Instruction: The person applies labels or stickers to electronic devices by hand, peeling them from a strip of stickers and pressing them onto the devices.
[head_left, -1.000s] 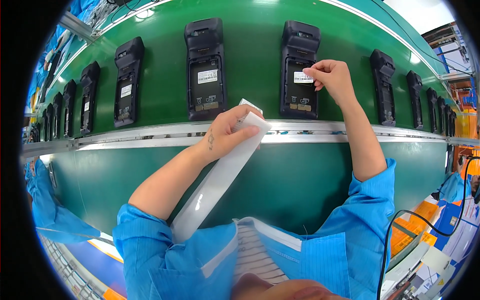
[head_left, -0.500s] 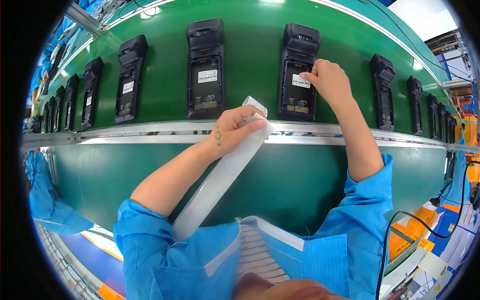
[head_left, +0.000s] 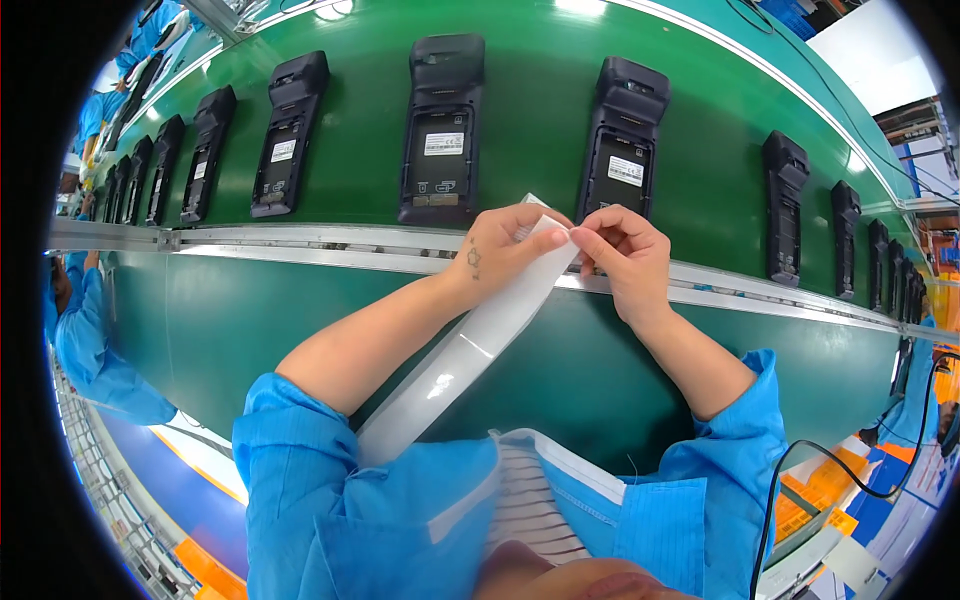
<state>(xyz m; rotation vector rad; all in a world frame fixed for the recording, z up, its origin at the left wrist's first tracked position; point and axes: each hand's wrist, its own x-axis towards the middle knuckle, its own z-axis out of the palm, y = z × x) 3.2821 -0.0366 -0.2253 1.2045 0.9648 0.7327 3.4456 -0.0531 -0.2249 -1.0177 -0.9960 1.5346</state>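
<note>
My left hand (head_left: 505,250) is closed on a strip of label backing paper (head_left: 455,350), whose long white tail hangs down toward my chest. My right hand (head_left: 628,255) meets it at the strip's upper end, thumb and fingertips pinched at the edge of the paper. Just beyond the right hand lies a black handheld terminal (head_left: 625,130), back up, with a white label (head_left: 626,171) in its recess; my fingers overlap its lower end. Left of it rests another terminal (head_left: 440,130), also bearing a white label (head_left: 444,144).
More black terminals stand in a row along the green belt (head_left: 540,110), such as one at left (head_left: 290,130) and one at right (head_left: 785,205). A metal rail (head_left: 350,250) edges the belt. A black cable (head_left: 850,455) loops at lower right. Blue-clothed people work at far left.
My right hand has come back from the terminal's label down to the strip in my left hand. The view has shifted, and the left hand with the strip sits slightly farther right.
</note>
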